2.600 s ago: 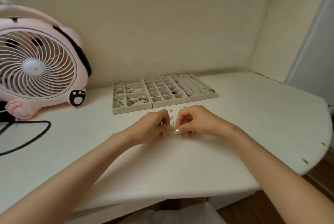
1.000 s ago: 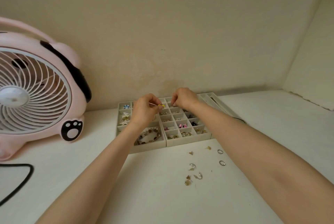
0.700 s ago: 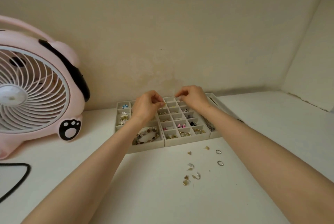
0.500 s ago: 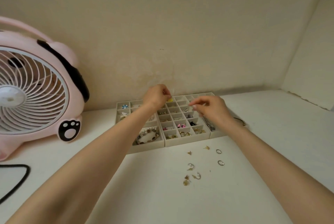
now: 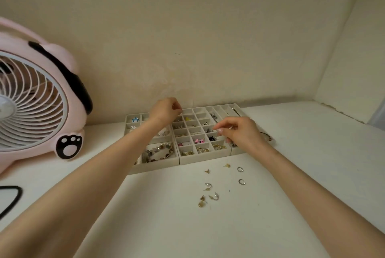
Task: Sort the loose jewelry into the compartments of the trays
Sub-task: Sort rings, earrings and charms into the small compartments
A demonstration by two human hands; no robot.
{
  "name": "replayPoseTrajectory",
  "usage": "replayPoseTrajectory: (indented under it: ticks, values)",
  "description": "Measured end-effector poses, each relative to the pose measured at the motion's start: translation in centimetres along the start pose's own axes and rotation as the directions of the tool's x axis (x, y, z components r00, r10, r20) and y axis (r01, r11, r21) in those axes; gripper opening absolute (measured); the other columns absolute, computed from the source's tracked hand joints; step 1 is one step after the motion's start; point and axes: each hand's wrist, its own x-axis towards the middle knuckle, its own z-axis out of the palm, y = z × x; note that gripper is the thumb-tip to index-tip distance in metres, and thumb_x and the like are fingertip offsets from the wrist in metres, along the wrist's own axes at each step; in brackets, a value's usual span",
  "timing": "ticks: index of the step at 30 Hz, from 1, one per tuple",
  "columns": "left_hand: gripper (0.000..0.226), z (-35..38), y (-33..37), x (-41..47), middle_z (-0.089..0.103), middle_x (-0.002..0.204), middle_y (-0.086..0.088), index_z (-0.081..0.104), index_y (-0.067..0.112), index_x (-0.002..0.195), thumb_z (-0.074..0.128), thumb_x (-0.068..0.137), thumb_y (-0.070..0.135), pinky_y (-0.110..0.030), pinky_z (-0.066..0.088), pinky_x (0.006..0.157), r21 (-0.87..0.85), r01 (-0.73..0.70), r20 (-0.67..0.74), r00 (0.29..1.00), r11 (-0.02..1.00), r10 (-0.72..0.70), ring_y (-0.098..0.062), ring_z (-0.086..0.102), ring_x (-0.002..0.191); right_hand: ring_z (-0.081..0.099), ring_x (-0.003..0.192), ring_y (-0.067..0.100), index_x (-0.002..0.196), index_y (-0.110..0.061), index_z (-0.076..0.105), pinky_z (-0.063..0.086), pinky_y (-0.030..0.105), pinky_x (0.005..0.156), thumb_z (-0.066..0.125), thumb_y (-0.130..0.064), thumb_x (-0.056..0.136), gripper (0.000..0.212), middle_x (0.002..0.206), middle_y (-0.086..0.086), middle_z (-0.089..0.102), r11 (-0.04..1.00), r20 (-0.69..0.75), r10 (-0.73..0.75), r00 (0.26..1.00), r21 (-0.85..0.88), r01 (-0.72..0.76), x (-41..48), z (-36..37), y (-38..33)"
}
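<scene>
The loose jewelry lies scattered on the counter just in front of the trays, as it did half a second ago. The right hand has drawn slightly nearer over the middle tray, its thumb and forefinger pressed together; whether they hold anything is impossible to tell. Farther back, the yellow piece has left the left hand and lies in a far cell, with that hand curled closed beside it and nothing visible in it.
</scene>
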Motion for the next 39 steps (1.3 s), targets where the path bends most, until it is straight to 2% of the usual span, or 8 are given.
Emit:
replayPoseTrajectory:
  ticks: [3, 7, 10, 13, 16, 23, 31, 39]
  values:
    - [0.011, -0.7, 0.1, -2.3, 0.064, 0.098, -0.002, 0.063, 0.013, 0.099, 0.058, 0.091, 0.019, -0.029, 0.047, 0.077, -0.031, -0.069, -0.002, 0.998, 0.997, 0.069, -0.016, 0.055, 0.086, 0.052, 0.048, -0.005, 0.077, -0.024, 0.070, 0.039, 0.008, 0.048, 0.065, -0.003, 0.085, 0.023, 0.077, -0.002, 0.066, 1.000, 0.013, -0.004, 1.000, -0.017, 0.004, -0.1, 0.3, -0.1]
    - [0.009, -0.5, 0.6, -5.4, 0.064, 0.092, 0.003, 0.065, 0.015, 0.096, 0.060, 0.089, 0.020, -0.025, 0.043, 0.069, -0.048, -0.157, 0.012, 0.987, 0.986, 0.158, -0.011, 0.054, 0.078, 0.053, 0.060, -0.001, 0.078, -0.027, 0.071, 0.046, 0.021, 0.067, 0.069, -0.009, 0.084, 0.018, 0.076, -0.012, 0.064, 0.996, 0.039, 0.001, 0.999, -0.092, 0.002, -0.8, 0.6, 0.2]
    - [0.007, -0.3, 1.4, -7.2, 0.062, 0.087, 0.008, 0.065, 0.017, 0.093, 0.062, 0.088, 0.020, -0.024, 0.042, 0.067, -0.052, -0.225, 0.059, 0.972, 0.973, 0.228, -0.010, 0.053, 0.075, 0.051, 0.064, -0.001, 0.078, -0.029, 0.070, 0.046, 0.024, 0.070, 0.070, -0.014, 0.082, 0.017, 0.078, -0.010, 0.065, 0.988, 0.040, -0.013, 0.999, -0.155, 0.019, -1.4, 0.7, 0.3]
    - [0.007, -0.2, 2.3, -8.7, 0.060, 0.079, 0.012, 0.065, 0.018, 0.083, 0.068, 0.082, 0.024, -0.022, 0.042, 0.064, -0.071, -0.337, 0.139, 0.929, 0.939, 0.344, -0.007, 0.054, 0.071, 0.052, 0.068, 0.000, 0.070, -0.034, 0.068, 0.045, 0.027, 0.072, 0.071, -0.013, 0.079, 0.024, 0.079, -0.006, 0.068, 0.969, 0.064, -0.028, 0.998, -0.245, 0.042, -1.9, 0.2, 0.3]
    - [0.009, 0.2, 2.8, -9.7, 0.050, 0.076, 0.016, 0.067, 0.020, 0.082, 0.071, 0.078, 0.027, -0.021, 0.036, 0.063, -0.007, -0.460, 0.243, 0.861, 0.888, 0.448, 0.003, 0.045, 0.071, 0.056, 0.073, 0.007, 0.068, -0.031, 0.069, 0.047, 0.032, 0.074, 0.075, -0.015, 0.074, 0.017, 0.076, -0.006, 0.067, 0.930, 0.130, 0.022, 0.991, -0.366, 0.028, -2.5, -0.7, 0.2]
    - [0.020, 1.2, 3.5, -11.0, 0.037, 0.078, 0.014, 0.070, 0.023, 0.092, 0.074, 0.075, 0.033, -0.022, 0.031, 0.071, 0.080, -0.544, 0.374, 0.793, 0.835, 0.481, -0.009, 0.038, 0.088, 0.053, 0.062, 0.002, 0.075, -0.029, 0.073, 0.044, 0.027, 0.065, 0.082, -0.023, 0.068, 0.012, 0.065, -0.012, 0.058, 0.896, 0.248, 0.088, 0.965, -0.443, 0.032, -3.6, -1.2, 0.5]
    - [0.014, 2.0, 3.3, -11.5, 0.041, 0.084, 0.007, 0.068, 0.024, 0.087, 0.072, 0.077, 0.032, -0.030, 0.040, 0.078, 0.095, -0.548, 0.336, 0.804, 0.831, 0.492, -0.009, 0.037, 0.087, 0.055, 0.062, 0.005, 0.066, -0.028, 0.066, 0.050, 0.034, 0.071, 0.082, -0.025, 0.068, 0.017, 0.064, -0.011, 0.059, 0.907, 0.242, 0.073, 0.968, -0.419, 0.036, -3.8, -0.8, 1.0]
    - [0.009, 2.1, 3.2, -11.5, 0.044, 0.085, 0.005, 0.069, 0.024, 0.089, 0.070, 0.081, 0.022, -0.024, 0.035, 0.074, 0.059, -0.546, 0.339, 0.798, 0.836, 0.498, -0.009, 0.039, 0.087, 0.056, 0.058, 0.007, 0.060, -0.025, 0.065, 0.050, 0.032, 0.069, 0.084, -0.025, 0.067, 0.020, 0.060, -0.012, 0.063, 0.944, 0.218, 0.083, 0.972, -0.330, -0.006, -3.9, -0.7, 1.3]
